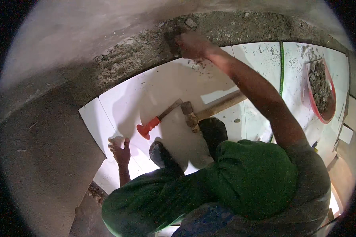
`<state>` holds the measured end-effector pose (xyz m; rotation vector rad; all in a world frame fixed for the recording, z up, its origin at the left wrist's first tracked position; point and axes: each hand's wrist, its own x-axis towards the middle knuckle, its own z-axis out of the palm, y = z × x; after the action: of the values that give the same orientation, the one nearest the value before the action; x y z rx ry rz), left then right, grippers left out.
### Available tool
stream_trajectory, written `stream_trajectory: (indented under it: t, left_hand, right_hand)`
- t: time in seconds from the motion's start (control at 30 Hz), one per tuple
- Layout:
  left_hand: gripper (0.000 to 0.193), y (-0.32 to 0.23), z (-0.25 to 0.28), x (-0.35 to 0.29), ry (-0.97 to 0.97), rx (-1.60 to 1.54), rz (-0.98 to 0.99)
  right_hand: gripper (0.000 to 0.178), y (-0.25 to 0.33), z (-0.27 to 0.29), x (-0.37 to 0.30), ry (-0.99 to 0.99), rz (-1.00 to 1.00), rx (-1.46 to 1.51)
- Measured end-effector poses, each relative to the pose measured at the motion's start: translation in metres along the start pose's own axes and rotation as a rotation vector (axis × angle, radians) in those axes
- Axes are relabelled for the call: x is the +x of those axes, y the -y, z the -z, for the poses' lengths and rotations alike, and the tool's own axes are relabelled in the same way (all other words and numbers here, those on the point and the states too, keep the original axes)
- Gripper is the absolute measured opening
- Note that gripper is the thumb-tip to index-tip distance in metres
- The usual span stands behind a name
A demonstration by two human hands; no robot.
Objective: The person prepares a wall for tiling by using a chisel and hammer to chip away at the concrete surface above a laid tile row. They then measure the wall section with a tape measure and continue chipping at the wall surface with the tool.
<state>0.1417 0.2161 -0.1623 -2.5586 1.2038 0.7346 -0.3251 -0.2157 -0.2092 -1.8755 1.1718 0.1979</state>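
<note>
My right hand (194,44) reaches far forward into the strip of broken mortar and grit (134,53) along the wall's foot. Its fingers are smeared and hidden in dark shadow. At the left, my left hand (121,153) is above the white tiles (158,85), its fingers curled round a pale lump (116,141). Between my hands lies a chisel (171,110) with a red hand guard (149,127). Right beside it rests a hammer (189,112) with a thick wooden handle, its head close to my dark shoe (213,132).
A red basin (313,100) full of grey rubble stands on the tiles at the right. A green marked strip (282,67) runs across the tiles. Crumbs are scattered along the tile edge. A rough brown surface (43,158) fills the left; a pale wall (91,27) rises ahead.
</note>
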Motion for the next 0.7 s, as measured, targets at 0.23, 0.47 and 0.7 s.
stream_trajectory:
  t: [0.23,0.47,0.7]
  left_hand:
    - [0.116,0.017,-0.007,-0.005,-0.044,0.006,0.009]
    - [0.116,0.034,-0.014,0.009,0.051,-0.077,-0.05]
    - [0.111,0.055,-0.031,0.024,0.153,-0.035,-0.076]
  right_hand:
    - [0.042,0.006,0.045,-0.053,-0.511,0.003,-0.171]
    - [0.033,0.037,0.013,-0.026,-0.418,-0.261,-0.19]
    - [0.026,-0.053,0.033,-0.085,-0.773,-0.062,-0.179]
